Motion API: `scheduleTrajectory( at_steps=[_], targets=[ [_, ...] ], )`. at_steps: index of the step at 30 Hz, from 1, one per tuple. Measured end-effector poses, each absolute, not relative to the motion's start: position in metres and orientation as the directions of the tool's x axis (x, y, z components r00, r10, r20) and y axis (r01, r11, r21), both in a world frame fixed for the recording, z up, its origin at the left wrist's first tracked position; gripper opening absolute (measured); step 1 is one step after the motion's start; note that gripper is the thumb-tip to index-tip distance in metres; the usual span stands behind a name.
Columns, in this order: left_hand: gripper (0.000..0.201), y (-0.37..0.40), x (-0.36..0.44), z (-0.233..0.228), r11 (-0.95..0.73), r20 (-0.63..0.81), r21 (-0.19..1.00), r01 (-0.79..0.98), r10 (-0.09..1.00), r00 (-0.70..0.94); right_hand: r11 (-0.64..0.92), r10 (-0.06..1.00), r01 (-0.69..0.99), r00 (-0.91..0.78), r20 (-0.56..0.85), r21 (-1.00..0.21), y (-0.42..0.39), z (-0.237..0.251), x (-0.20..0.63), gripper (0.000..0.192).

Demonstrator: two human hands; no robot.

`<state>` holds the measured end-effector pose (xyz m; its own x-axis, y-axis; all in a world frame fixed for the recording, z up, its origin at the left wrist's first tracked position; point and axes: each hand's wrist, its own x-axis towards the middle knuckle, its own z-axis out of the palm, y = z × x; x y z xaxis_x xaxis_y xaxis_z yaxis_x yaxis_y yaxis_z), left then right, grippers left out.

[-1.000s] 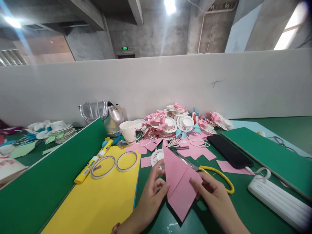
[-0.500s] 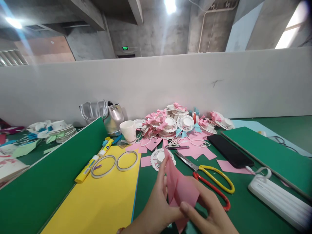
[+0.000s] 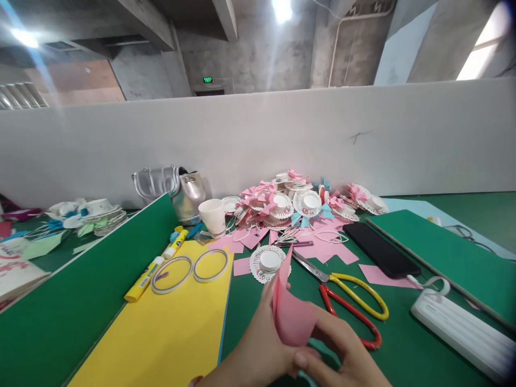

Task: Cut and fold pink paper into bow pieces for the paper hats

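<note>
A folded sheet of pink paper (image 3: pixel 295 321) is held up between my two hands, low in the middle of the view. My left hand (image 3: pixel 264 341) grips it from the left, its fingers partly behind the sheet. On the right side, my right hand (image 3: pixel 341 349) has its fingers bent behind the paper's edge, thumb near the left thumb. Just beyond the hands lies a small white paper-plate hat (image 3: pixel 270 261) with a scalloped rim. Scissors (image 3: pixel 342 293) with one yellow and one red handle rest to the right, blades partly open.
A pile of paper-plate hats with pink bows (image 3: pixel 278 201) stands at the back. Yellow card (image 3: pixel 161 333) with tape rings (image 3: pixel 210 265) and glue sticks (image 3: pixel 144 279) is left, by a green board (image 3: pixel 100 279). A phone (image 3: pixel 381 250) and white power strip (image 3: pixel 459 328) lie right.
The pink paper has turned and closed up, its flaps now curved together. My left hand has shifted slightly, uncovering more of the paper-plate hat behind it.
</note>
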<state>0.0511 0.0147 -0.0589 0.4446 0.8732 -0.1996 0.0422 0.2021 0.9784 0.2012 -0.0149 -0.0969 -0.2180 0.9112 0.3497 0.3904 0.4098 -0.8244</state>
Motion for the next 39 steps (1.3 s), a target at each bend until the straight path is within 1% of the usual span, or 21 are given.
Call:
scheduleTrajectory(
  at_steps=[2, 4, 6, 7, 9, 11, 14, 16, 18, 20, 23, 24, 26, 27, 29, 31, 37, 39],
  targets=[
    [0.07, 0.016, 0.051, -0.058, 0.255, -0.255, 0.965, 0.058, 0.874, 0.414, 0.431, 0.901, 0.427, -0.256, 0.35, -0.795, -0.015, -0.097, 0.199, 0.031],
    [0.056, 0.016, 0.051, -0.056, 0.268, -0.272, 0.961, 0.075, 0.853, 0.445, 0.455, 0.89, 0.466, -0.251, 0.38, -0.759, -0.014, -0.093, 0.196, 0.022],
    [0.037, 0.016, 0.052, -0.051, 0.235, -0.233, 0.97, 0.063, 0.82, 0.522, 0.505, 0.863, 0.485, -0.268, 0.429, -0.714, -0.012, -0.086, 0.194, 0.018],
    [0.028, 0.015, 0.052, -0.049, 0.221, -0.208, 0.974, 0.046, 0.806, 0.554, 0.536, 0.844, 0.483, -0.308, 0.439, -0.692, -0.012, -0.081, 0.193, 0.018],
    [0.015, 0.015, 0.053, -0.044, 0.212, -0.184, 0.977, 0.023, 0.785, 0.591, 0.578, 0.816, 0.48, -0.349, 0.46, -0.661, -0.01, -0.071, 0.192, 0.022],
    [0.01, 0.014, 0.054, -0.041, 0.212, -0.195, 0.976, 0.041, 0.784, 0.589, 0.583, 0.806, 0.534, -0.29, 0.515, -0.612, -0.008, -0.064, 0.195, 0.016],
    [0.01, 0.013, 0.054, -0.039, 0.202, -0.234, 0.972, 0.12, 0.777, 0.584, 0.568, 0.757, 0.656, -0.177, 0.629, -0.498, -0.005, -0.057, 0.202, 0.004],
    [0.008, 0.013, 0.053, -0.04, 0.21, -0.278, 0.96, 0.184, 0.769, 0.576, 0.563, 0.735, 0.689, -0.166, 0.657, -0.456, -0.003, -0.052, 0.206, 0.001],
    [0.005, 0.014, 0.052, -0.043, 0.227, -0.321, 0.946, 0.231, 0.75, 0.578, 0.569, 0.76, 0.661, -0.195, 0.621, -0.489, -0.001, -0.043, 0.207, 0.005],
    [0.006, 0.015, 0.05, -0.043, 0.237, -0.341, 0.939, 0.249, 0.737, 0.584, 0.526, 0.828, 0.603, -0.201, 0.524, -0.6, 0.002, -0.033, 0.205, 0.009],
    [0.015, 0.018, 0.049, -0.036, 0.188, -0.323, 0.941, 0.282, 0.748, 0.579, 0.345, 0.936, 0.543, -0.134, 0.326, -0.765, 0.009, -0.017, 0.2, 0.01],
    [0.017, 0.019, 0.048, -0.032, 0.157, -0.303, 0.944, 0.291, 0.763, 0.571, 0.289, 0.955, 0.524, -0.108, 0.275, -0.801, 0.011, -0.012, 0.199, 0.009],
    [0.018, 0.022, 0.046, -0.02, 0.096, -0.236, 0.958, 0.272, 0.803, 0.547, 0.217, 0.975, 0.479, -0.062, 0.214, -0.851, 0.016, -0.004, 0.198, 0.009],
    [0.017, 0.024, 0.045, -0.013, 0.049, -0.179, 0.966, 0.253, 0.834, 0.521, 0.201, 0.978, 0.456, -0.042, 0.204, -0.867, 0.018, 0.001, 0.198, 0.009],
    [0.019, 0.027, 0.043, -0.001, -0.036, -0.071, 0.971, 0.235, 0.9, 0.431, 0.186, 0.981, 0.422, -0.024, 0.194, -0.887, 0.021, 0.009, 0.2, 0.011],
    [0.017, 0.028, 0.042, 0.008, -0.093, 0.019, 0.978, 0.189, 0.933, 0.36, 0.183, 0.982, 0.402, -0.037, 0.184, -0.897, 0.023, 0.016, 0.202, 0.012],
    [0.013, 0.021, 0.045, 0.022, -0.156, 0.098, 0.971, 0.181, 0.951, 0.292, 0.201, 0.979, 0.379, -0.061, 0.192, -0.903, 0.02, 0.032, 0.205, 0.001],
    [0.014, 0.018, 0.048, 0.024, -0.172, 0.12, 0.967, 0.186, 0.957, 0.264, 0.216, 0.976, 0.376, -0.076, 0.202, -0.901, 0.017, 0.036, 0.204, 0.003]
  ],
)
